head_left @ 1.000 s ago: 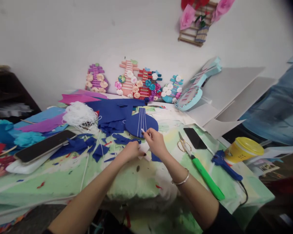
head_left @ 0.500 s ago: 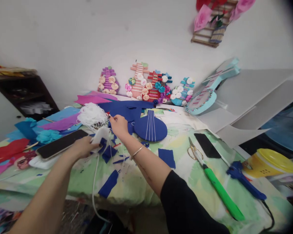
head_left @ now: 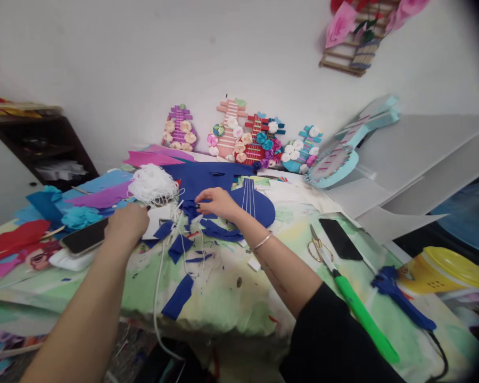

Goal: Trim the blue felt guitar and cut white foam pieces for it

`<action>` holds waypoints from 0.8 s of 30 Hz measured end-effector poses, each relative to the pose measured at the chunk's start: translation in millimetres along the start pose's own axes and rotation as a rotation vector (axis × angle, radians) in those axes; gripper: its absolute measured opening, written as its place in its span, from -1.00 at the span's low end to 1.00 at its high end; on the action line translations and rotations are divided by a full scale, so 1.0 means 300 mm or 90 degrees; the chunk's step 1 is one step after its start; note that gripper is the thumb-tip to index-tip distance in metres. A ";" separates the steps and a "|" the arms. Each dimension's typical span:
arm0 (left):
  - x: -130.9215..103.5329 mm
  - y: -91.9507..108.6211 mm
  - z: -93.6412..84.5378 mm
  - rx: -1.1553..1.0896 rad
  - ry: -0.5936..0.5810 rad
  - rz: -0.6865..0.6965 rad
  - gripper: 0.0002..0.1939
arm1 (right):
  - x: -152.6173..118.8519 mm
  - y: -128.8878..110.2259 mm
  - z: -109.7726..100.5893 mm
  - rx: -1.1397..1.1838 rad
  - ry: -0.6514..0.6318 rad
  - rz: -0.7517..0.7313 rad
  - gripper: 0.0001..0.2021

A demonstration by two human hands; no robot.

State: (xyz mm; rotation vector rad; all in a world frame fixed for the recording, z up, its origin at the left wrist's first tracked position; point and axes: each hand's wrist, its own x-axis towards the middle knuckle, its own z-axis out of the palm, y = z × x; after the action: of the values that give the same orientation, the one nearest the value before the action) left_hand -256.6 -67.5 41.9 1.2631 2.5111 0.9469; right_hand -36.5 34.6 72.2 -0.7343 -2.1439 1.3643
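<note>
My right hand (head_left: 217,204) hovers over the middle of the table with its thumb and forefinger apart, beside small blue scraps (head_left: 189,210). Its wrist passes in front of a dark blue guitar-body shape (head_left: 264,208) strung with white lines. My left hand (head_left: 127,226) is at a white block (head_left: 154,219) with a cord, between it and a dark phone (head_left: 85,235); most of its fingers are hidden. A heap of white yarn (head_left: 152,183) lies just behind. Crumpled blue strips (head_left: 221,230) rest below my right hand.
Scissors (head_left: 320,247), a second phone (head_left: 340,239), a green-handled tool (head_left: 365,316), a blue glue gun (head_left: 403,300) and a yellow tub (head_left: 443,270) stand or lie at the right. Small decorated guitars (head_left: 227,133) line the wall. Coloured sheets (head_left: 99,194) cover the left side.
My right hand has moved right, away from the yarn, and its fingers have parted. My left hand has moved left and up. The blue square is gone from view; crumpled blue strips now show.
</note>
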 end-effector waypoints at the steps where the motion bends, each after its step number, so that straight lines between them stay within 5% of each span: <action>1: -0.015 0.030 -0.005 0.024 0.037 -0.016 -0.72 | -0.032 0.002 -0.035 0.023 0.024 -0.006 -0.96; 3: -0.068 0.116 0.003 0.001 0.131 0.014 -0.70 | -0.107 0.008 -0.109 0.028 0.054 0.000 -0.92; 5: -0.148 0.225 0.046 -0.197 0.075 0.049 -0.72 | -0.196 0.020 -0.186 -0.052 0.145 0.033 -0.82; 7: -0.240 0.336 0.119 -0.451 -0.155 0.070 -0.76 | -0.296 0.041 -0.258 -0.230 0.241 0.106 -0.80; 9: -0.325 0.431 0.208 -0.550 -0.384 0.076 -0.81 | -0.398 0.073 -0.311 -0.424 0.263 0.221 -0.84; 13: -0.425 0.557 0.371 -0.484 -0.578 0.094 -0.79 | -0.556 0.162 -0.339 -0.459 0.252 0.364 -0.72; 16: -0.451 0.601 0.451 -0.438 -0.587 0.105 -0.78 | -0.613 0.224 -0.321 -0.437 0.232 0.377 -0.61; 19: -0.464 0.609 0.500 -0.447 -0.571 0.109 -0.81 | -0.636 0.264 -0.322 -0.397 0.223 0.347 -0.71; 24: -0.458 0.591 0.533 -0.562 -0.589 -0.014 -0.80 | -0.653 0.297 -0.364 -0.409 0.297 0.318 -0.77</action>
State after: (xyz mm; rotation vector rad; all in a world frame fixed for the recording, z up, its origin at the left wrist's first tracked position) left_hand 13.0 -22.1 8.2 0.9985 1.1820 0.9654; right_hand 194.7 6.7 8.9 -1.7342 -2.0642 0.5662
